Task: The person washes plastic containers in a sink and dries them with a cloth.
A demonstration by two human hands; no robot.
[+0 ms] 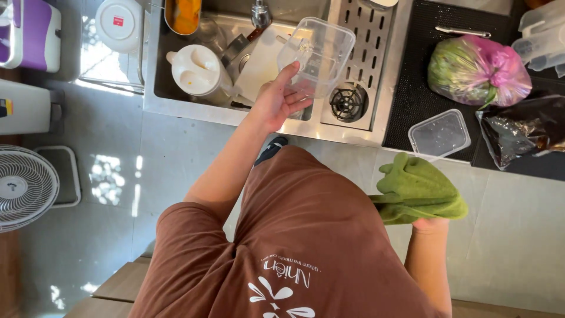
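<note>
The left hand [276,100] grips a clear rectangular plastic container [316,54], tilted over the steel sink [188,109], with its fingers closed on the near rim, while the right hand [429,225], low and well apart, clutches a folded green cloth [418,188].

Floor [176,159]: large pale grey tiles, marked with bright patches of daylight. Sink unit [359,126]: stainless steel, with a ribbed drain section and a round drain strainer [348,103]. Black mat [412,94]: lies on the bench just right of the sink. White fan [23,185]: stands at the left edge of the floor. White bin [23,107]: stands above the fan, near a purple and white box [32,32]. Wooden boards [118,282]: run along the lower edge.
</note>
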